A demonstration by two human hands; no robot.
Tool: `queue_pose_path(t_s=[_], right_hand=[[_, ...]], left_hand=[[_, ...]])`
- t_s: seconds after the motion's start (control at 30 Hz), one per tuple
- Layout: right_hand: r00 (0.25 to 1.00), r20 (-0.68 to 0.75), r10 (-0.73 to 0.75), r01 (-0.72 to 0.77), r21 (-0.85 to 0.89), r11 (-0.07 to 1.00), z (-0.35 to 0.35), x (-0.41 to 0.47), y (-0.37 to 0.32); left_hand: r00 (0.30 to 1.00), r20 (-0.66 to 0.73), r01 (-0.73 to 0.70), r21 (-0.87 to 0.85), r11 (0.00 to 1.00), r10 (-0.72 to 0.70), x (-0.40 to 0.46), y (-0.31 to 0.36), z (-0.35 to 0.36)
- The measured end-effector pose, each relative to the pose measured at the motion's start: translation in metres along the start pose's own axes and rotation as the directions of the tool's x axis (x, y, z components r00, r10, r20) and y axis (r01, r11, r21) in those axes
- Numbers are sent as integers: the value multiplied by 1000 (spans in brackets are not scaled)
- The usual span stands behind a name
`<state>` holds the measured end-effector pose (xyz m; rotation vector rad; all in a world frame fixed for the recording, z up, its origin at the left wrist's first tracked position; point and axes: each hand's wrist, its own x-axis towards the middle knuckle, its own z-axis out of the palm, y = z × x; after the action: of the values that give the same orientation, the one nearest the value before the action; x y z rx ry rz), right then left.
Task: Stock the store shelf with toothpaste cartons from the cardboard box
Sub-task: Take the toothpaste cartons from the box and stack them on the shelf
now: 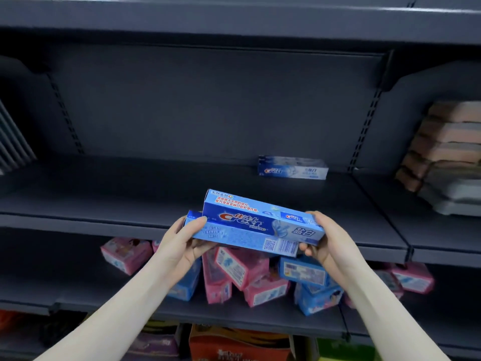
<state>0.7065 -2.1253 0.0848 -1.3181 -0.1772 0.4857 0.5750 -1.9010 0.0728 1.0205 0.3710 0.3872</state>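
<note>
Just in front of the dark shelf's (182, 194) front edge, two toothpaste cartons (260, 225) are held as a stack, one lying on the other, their long axis running side to side and tilted a little, the left end higher and farther in. The left hand (182, 241) pinches the left end of the stack, thumb on top and fingers curled underneath; the right hand (325, 238) cups the right end, fingers wrapped round it. Each grip is pressed onto the cartons — neither is spread, and neither hand is clearly nearer the shelf than the other.

The shelf board lies straight ahead of the cartons and slightly above their level, so the coming move looks like a short lift and push forward, the long side already roughly parallel to the back panel.

One carton (292, 169) already stands on the shelf, well back and to the right, its printed face forward. To its left the board is bare and flat, with room for a row. At far right a pile of sponges (447, 149) sits in the next bay. Below, pink and blue packets (250, 277) lie jumbled on the lower shelf. The cardboard box is not in view.
</note>
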Motion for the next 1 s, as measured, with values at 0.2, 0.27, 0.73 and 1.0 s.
queue_pose_path(t_s=[0.2,0.27,0.73,1.0], right_hand=[[1000,27,12,-12,-4,1000,13,25,-15],[999,31,10,-10,7,1000,22,33,-18],[998,-54,-10,5,-96,995,101,113,2],[977,179,-114,163,-289,943,94,126,9]], left_hand=[[998,-62,-7,-22,1000,6,20,20,4],[998,-53,-17,-33,999,15,28,29,0],[993,-16,117,17,993,-116,123,79,-64],[966,206,-11,634,773,-154,147,93,-105]])
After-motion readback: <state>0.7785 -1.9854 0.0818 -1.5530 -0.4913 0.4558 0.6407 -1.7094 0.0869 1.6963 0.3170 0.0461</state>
